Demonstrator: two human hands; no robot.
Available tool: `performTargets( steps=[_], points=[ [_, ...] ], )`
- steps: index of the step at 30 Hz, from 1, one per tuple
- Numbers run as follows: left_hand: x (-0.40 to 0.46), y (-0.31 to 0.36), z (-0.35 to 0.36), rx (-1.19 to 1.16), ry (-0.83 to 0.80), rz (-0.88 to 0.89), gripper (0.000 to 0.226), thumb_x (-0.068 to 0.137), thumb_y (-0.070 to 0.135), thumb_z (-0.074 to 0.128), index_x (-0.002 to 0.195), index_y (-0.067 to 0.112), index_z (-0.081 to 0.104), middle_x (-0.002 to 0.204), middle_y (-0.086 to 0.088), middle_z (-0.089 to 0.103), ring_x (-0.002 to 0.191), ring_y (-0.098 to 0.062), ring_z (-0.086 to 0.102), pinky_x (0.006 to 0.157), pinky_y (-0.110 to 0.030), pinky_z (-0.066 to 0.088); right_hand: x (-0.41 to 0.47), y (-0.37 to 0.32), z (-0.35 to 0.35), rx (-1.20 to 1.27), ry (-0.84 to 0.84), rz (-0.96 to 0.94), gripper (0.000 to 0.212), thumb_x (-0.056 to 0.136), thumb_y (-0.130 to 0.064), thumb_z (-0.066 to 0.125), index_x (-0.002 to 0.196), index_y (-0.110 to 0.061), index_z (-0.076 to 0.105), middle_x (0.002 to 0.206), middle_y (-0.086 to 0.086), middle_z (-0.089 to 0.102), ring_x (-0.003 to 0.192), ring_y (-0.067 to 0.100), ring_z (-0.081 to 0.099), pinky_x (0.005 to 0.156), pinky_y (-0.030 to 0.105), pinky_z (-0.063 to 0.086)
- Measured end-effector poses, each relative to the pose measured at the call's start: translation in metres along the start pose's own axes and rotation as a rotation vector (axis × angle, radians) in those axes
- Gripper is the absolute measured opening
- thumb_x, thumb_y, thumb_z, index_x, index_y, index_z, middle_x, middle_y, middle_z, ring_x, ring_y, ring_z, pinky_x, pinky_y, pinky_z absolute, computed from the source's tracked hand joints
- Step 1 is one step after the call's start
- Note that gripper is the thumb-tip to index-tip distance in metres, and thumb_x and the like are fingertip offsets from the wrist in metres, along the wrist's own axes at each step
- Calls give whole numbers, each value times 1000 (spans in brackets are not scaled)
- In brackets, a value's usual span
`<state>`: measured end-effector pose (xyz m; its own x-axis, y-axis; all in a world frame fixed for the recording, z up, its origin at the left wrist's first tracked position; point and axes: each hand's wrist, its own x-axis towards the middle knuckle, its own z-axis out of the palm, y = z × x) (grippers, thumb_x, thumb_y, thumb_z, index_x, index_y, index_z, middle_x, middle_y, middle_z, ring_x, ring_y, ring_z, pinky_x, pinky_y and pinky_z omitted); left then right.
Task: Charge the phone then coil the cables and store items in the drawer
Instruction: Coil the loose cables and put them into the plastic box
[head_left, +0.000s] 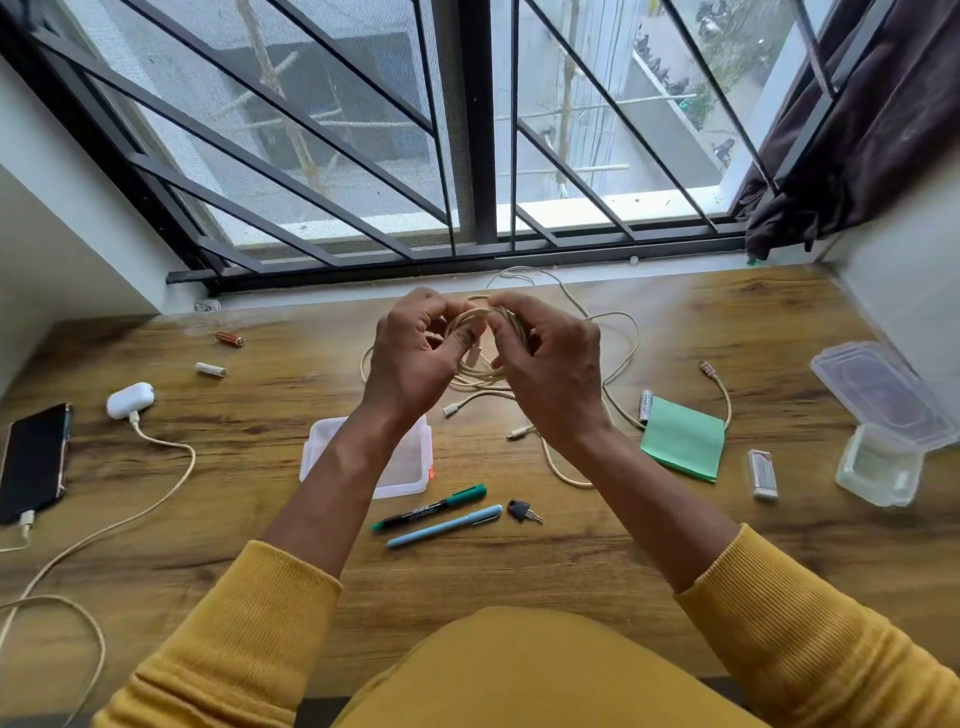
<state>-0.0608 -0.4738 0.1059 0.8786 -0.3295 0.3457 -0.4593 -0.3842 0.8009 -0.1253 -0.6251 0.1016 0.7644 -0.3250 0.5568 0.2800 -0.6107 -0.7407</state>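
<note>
Cable coil (480, 340) is up off the bench (597, 551) between your hands: left hand (410, 353) and right hand (550, 358) both curl fingers round the loops, loose tail trailing behind. Phone (34, 462) sits far left with a cable plugged in, so charging looks done. Left to do: finish this coil, then the batteries, pens, key and tubs; no drawer in view.

The hands (483, 353) hide much of the coiled cable (480, 371); lower-left cable (78, 644) leaves frame
</note>
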Motion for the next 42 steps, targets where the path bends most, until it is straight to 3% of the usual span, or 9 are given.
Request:
performTargets(
  steps=[3, 8, 11, 16, 21, 30, 36, 39, 42],
  points=[
    [2, -2, -7, -46, -94, -68, 14, 98, 28, 76, 105, 16, 79, 91, 2, 77, 83, -14, 73, 72, -39, 62, 2, 2, -1, 39, -53, 10, 22, 100, -26, 68, 114, -12, 76, 81, -1, 75, 67, 14, 72, 58, 45, 59],
    [-1, -1, -15, -459, -135, -232, 23, 93, 14, 75, 111, 0, 73, 86, -9, 77, 76, -16, 72, 73, -29, 59, 4, 5, -5, 18, -116, -11, 17, 99, -24, 72, 109, -11, 75, 77, 0, 70, 66, 17, 63, 59, 41, 52],
    [-3, 2, -17, -657, -158, -329, 25, 87, 13, 76, 111, 5, 74, 85, -9, 77, 75, -16, 71, 73, -29, 60, 3, 6, -6, 18, -135, 2, 13, 98, -21, 74, 104, -9, 74, 79, -1, 69, 68, 16, 62, 60, 33, 49],
    [-6, 4, -18, -940, -210, -456, 39, 87, 5, 71, 126, 10, 68, 90, -11, 77, 79, -15, 75, 79, -33, 65, 0, 7, -6, -12, -156, -59, 11, 98, -16, 74, 104, -7, 72, 87, -10, 64, 71, -3, 56, 63, 9, 40],
    [-11, 1, -16, -1177, -291, -516, 30, 94, 0, 65, 121, 7, 72, 99, -12, 75, 82, -13, 73, 88, -32, 62, 0, 7, -7, -19, -152, -113, 10, 98, -15, 74, 103, -7, 73, 88, -17, 59, 74, -11, 56, 65, 5, 39],
    [-11, -3, -16, -1288, -319, -585, 46, 83, -1, 53, 125, -3, 73, 87, -16, 62, 86, -26, 61, 92, -38, 56, -4, 13, -8, -47, -158, -101, 7, 96, -15, 75, 98, -9, 73, 81, -11, 61, 67, 0, 51, 63, 9, 36],
    [-13, -7, -14, -1405, -371, -534, 49, 90, -3, 54, 136, 2, 67, 94, -15, 72, 88, -23, 70, 99, -39, 59, 0, 10, -12, -23, -153, -115, 6, 97, -11, 74, 102, -8, 73, 81, -22, 56, 70, -8, 57, 64, 7, 39],
    [-14, -10, -14, -1387, -396, -495, 50, 90, -3, 63, 140, 5, 66, 103, -16, 76, 97, -22, 74, 108, -40, 53, 0, 13, -11, -34, -147, -93, 6, 98, -16, 72, 100, -10, 72, 79, -12, 61, 68, 3, 58, 59, 22, 45],
    [-15, -13, -16, -1340, -450, -482, 60, 84, -1, 77, 142, 7, 64, 111, -16, 77, 101, -21, 75, 107, -39, 53, -1, 14, -10, -28, -141, -83, 7, 99, -17, 72, 98, -9, 71, 76, -3, 64, 64, 17, 60, 56, 36, 49]
  ],
)
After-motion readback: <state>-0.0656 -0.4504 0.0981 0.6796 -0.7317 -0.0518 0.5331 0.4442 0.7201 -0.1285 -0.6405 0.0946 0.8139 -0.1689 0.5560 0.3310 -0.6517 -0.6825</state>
